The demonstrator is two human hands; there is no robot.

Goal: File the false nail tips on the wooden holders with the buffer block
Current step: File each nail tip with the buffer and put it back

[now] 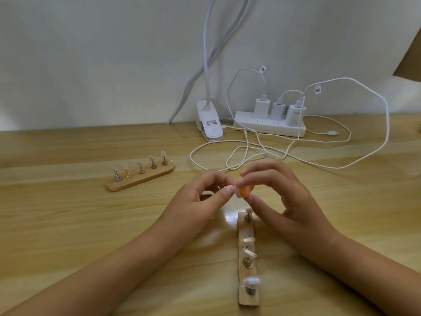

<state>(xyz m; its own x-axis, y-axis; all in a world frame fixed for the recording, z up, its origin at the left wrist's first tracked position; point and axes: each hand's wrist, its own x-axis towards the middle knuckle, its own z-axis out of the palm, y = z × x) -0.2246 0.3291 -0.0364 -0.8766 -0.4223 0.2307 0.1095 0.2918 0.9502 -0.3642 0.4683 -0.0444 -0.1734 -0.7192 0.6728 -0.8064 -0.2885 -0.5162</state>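
Right hand (287, 199) pinches the orange buffer block (245, 192) between thumb and curled fingers. Left hand (202, 199) has thumb and forefinger closed together at the block's edge, and what they hold cannot be told. Block is raised above the near wooden holder (248, 295), which carries clear false nail tips (250, 252).

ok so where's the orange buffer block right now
Mid-frame in the head view, the buffer block is pinched by the right hand, beside the left hand, beyond the near wooden holder.

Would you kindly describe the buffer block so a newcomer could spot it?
On the desk, find the nearer wooden holder. Just beyond its far end, the right hand pinches the buffer block, the only orange thing among pale nail tips.
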